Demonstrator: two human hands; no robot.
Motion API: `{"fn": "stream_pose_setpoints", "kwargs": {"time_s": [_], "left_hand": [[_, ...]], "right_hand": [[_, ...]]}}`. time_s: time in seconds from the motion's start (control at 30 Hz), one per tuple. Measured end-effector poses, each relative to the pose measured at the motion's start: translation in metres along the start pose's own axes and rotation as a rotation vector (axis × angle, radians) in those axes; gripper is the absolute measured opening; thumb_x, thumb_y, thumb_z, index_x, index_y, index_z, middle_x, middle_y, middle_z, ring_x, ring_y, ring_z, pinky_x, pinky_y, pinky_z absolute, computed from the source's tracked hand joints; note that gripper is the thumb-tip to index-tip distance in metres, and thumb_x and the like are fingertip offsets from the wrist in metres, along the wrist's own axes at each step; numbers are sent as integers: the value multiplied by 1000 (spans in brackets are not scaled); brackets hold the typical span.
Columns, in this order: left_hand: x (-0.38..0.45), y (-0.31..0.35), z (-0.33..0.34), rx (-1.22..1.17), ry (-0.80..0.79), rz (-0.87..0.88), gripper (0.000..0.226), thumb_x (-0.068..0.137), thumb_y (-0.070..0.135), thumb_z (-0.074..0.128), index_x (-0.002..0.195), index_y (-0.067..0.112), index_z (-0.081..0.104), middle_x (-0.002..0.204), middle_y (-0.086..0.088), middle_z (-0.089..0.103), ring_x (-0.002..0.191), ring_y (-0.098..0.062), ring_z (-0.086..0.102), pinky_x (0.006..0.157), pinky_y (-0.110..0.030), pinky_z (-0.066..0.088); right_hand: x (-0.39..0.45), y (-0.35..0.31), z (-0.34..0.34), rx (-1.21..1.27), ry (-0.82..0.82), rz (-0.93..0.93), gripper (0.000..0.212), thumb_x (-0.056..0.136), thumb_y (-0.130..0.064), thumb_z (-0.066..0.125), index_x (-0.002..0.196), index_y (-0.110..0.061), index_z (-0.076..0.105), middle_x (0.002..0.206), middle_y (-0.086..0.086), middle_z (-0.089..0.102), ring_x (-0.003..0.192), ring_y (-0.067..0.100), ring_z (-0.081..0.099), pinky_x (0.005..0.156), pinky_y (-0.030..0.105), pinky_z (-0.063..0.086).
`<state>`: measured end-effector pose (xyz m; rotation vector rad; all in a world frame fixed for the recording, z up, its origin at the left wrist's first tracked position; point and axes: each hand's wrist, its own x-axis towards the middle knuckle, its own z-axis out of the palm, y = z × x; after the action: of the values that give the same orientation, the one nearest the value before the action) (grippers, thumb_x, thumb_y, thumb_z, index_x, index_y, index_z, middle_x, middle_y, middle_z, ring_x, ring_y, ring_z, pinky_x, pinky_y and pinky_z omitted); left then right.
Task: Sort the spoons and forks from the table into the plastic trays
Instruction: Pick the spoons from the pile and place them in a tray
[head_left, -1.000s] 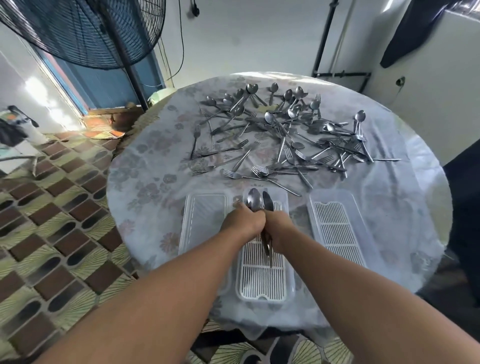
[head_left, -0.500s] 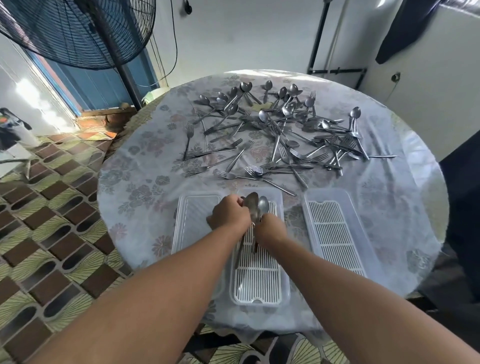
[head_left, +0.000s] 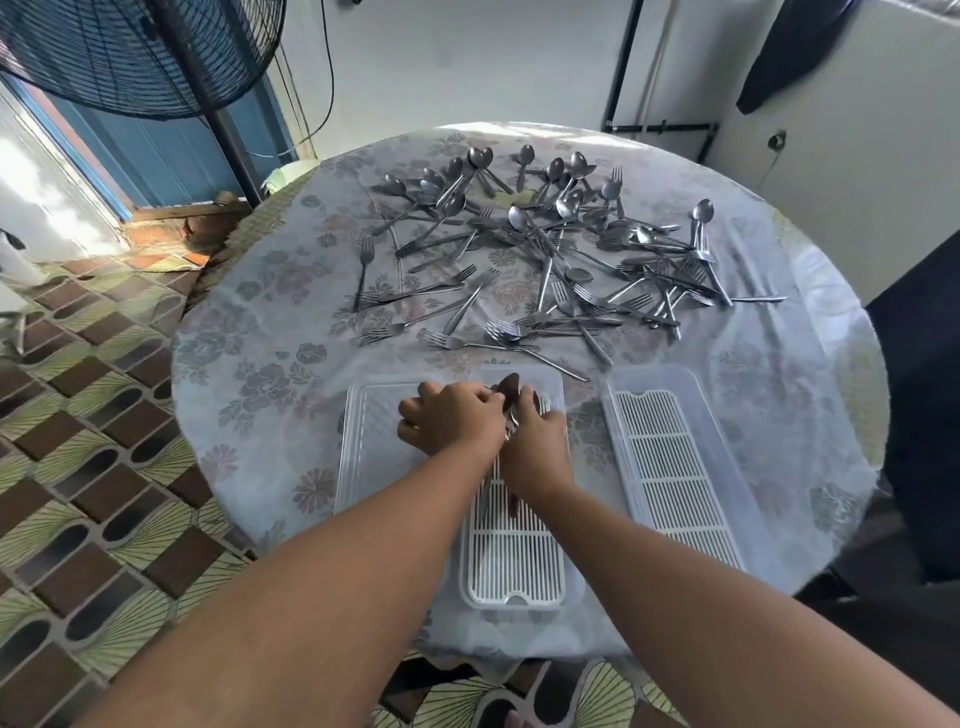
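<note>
Together, the left hand (head_left: 451, 420) and right hand (head_left: 535, 441) curl round shiny steel spoons (head_left: 510, 391). They sit over the ribbed middle tray (head_left: 511, 561); loose cutlery (head_left: 561, 249) lies at twelve o'clock

Out beyond the grip, a pale wall (head_left: 467, 57) rose behind the round table (head_left: 249, 332), whose floral cloth lay under clear plastic. Up and left of the grip stood a large black pedestal fan (head_left: 130, 52) before a blue door (head_left: 171, 156), bright daylight beside it. Below left spread brown and green patterned floor tiles (head_left: 78, 467). Far right hung a dark cloth (head_left: 779, 52).
</note>
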<state>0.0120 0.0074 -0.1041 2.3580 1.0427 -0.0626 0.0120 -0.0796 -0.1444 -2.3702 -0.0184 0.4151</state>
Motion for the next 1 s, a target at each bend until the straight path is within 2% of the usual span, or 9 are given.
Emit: {"fn": "stream_pose_setpoints", "kwargs": {"time_s": [0.07, 0.17, 0.27, 0.4, 0.53, 0.63, 0.77, 0.87, 1.0], "left_hand": [[4, -4, 0, 4, -2, -24, 23, 88, 58, 67, 98, 40, 78, 132, 0, 44, 125, -35, 33, 112, -45, 26], [11, -11, 3, 32, 6, 5, 24, 88, 59, 67, 98, 39, 78, 138, 2, 42, 126, -34, 32, 114, -45, 23], [14, -18, 10, 140, 70, 203, 23, 88, 50, 71, 106, 37, 74, 149, -2, 33, 132, -34, 28, 117, -47, 19], [10, -30, 13, 325, 171, 543, 37, 91, 26, 68, 126, 27, 57, 151, -12, 25, 133, -37, 23, 116, -49, 18], [12, -36, -1, 584, 38, 856, 30, 96, 33, 59, 125, 39, 66, 159, -6, 16, 142, -38, 8, 120, -52, -3], [13, -36, -3, 838, -95, 808, 52, 91, 33, 63, 142, 39, 55, 168, -9, -5, 150, -44, -8, 114, -61, -23], [13, -31, 2, 929, -157, 649, 65, 92, 35, 59, 154, 33, 40, 166, -18, -21, 150, -49, -17, 110, -67, -26], [7, -29, 7, 836, -143, 623, 68, 93, 41, 60, 155, 27, 36, 166, -19, -18, 151, -46, -14, 113, -64, -24], [6, -36, 10, 719, 6, 795, 82, 94, 41, 56, 161, 24, 12, 160, -9, 9, 150, -38, -1, 117, -58, -21]], "right_hand": [[1, -3, 2, -21, -49, 18, 84, 95, -18, 57, 165, -20, 11, 144, 21, 27, 132, 42, 42, 115, 40, 36], [2, -8, 2, -64, -110, 31, 75, 97, -15, 50, 162, -11, 13, 150, 25, 17, 143, 47, 21, 120, 48, 25], [1, -2, 2, -116, -102, -18, 69, 97, -12, 48, 159, -4, 19, 148, 27, 28, 141, 45, 27, 117, 43, 29], [-3, 7, -2, -191, -110, -36, 55, 96, -10, 50, 148, 3, 38, 144, 28, 39, 140, 41, 33, 113, 40, 35], [-2, 7, -3, -233, -85, -88, 38, 90, -8, 51, 127, 0, 60, 127, 24, 57, 134, 37, 39, 109, 39, 39], [-4, 7, -4, -291, -99, -162, 30, 89, -9, 53, 113, -5, 70, 124, 20, 59, 126, 35, 47, 103, 36, 42], [-2, 8, -5, -265, -104, -285, 29, 89, -11, 58, 113, -11, 73, 126, 14, 58, 112, 34, 61, 94, 36, 51], [-1, 8, -9, -347, -21, -341, 42, 84, -6, 65, 125, -9, 62, 127, 16, 54, 115, 35, 57, 92, 37, 49], [1, -6, -14, -770, 64, -348, 58, 91, -21, 63, 145, -8, 45, 141, 13, 51, 134, 33, 41, 111, 45, 35]]}}
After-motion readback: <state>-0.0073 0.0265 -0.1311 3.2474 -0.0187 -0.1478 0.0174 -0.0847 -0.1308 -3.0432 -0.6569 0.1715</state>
